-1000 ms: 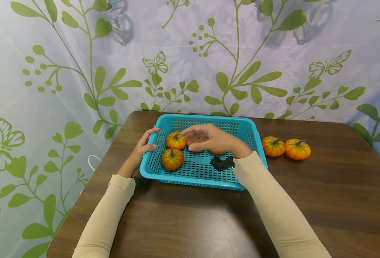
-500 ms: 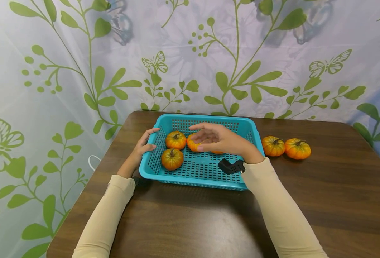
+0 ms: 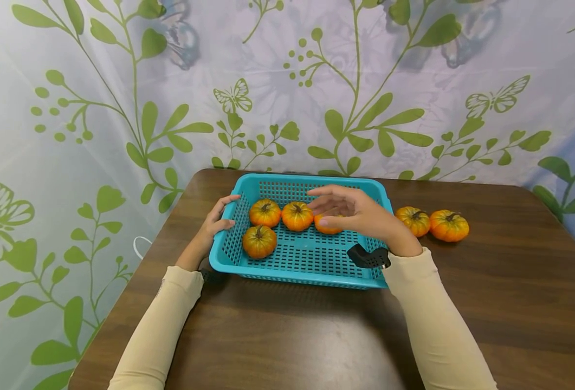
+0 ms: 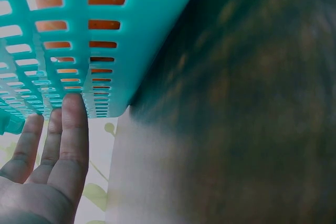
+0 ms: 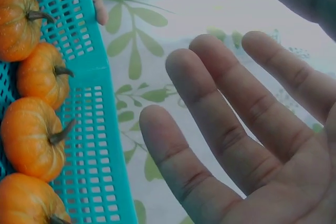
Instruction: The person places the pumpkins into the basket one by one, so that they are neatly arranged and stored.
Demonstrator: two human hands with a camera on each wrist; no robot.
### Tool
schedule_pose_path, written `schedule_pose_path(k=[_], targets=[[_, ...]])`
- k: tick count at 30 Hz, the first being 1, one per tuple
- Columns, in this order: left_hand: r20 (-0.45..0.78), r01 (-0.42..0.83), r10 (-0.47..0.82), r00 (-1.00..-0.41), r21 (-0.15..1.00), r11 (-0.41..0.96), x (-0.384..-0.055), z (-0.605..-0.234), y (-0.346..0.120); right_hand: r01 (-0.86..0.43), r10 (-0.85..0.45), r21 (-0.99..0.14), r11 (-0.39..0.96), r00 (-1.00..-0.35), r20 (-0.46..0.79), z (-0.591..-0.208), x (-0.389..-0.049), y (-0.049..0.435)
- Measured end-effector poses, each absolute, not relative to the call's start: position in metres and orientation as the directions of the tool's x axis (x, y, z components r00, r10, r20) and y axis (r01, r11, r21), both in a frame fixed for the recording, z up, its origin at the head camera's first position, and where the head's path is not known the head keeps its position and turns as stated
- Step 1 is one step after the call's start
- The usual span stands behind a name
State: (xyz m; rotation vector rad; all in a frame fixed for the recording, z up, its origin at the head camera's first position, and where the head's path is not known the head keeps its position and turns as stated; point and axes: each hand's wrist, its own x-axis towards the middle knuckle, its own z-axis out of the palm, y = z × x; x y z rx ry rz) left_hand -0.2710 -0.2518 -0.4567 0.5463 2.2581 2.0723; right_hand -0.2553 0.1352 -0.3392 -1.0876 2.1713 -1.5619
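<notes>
A turquoise plastic basket (image 3: 307, 275) stands on the table, with several small orange pumpkins (image 3: 260, 242) inside, mostly along its left and back. My left hand (image 3: 212, 227) holds the basket's left rim, thumb over the edge; in the left wrist view its fingers (image 4: 73, 135) lie against the outside of the slotted wall. Above the basket's right half hovers my right hand (image 3: 365, 215), fingers apart and nothing in them. It partly hides the rightmost pumpkin (image 3: 327, 223) in the basket. The right wrist view shows this palm beside a row of pumpkins (image 5: 34, 135).
Two more pumpkins (image 3: 449, 226) sit side by side on the brown wooden table (image 3: 287, 336), just right of the basket. A leaf-patterned cloth (image 3: 277, 81) hangs behind the table. A white cord (image 3: 140, 246) loops at the table's left edge.
My right hand has moved to the right over the basket, uncovering the pumpkin in the middle of the back row. The left hand and the basket have stayed in place.
</notes>
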Motion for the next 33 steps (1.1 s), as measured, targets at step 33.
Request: schedule_pose_path(k=[33], targets=[[0.217,0.233,0.283,-0.934,0.972,0.025,-0.27,-0.457,-0.252,-0.423,-0.561,-0.898,0.118,-0.775,0.292,-0.358,-0.24,0.228]])
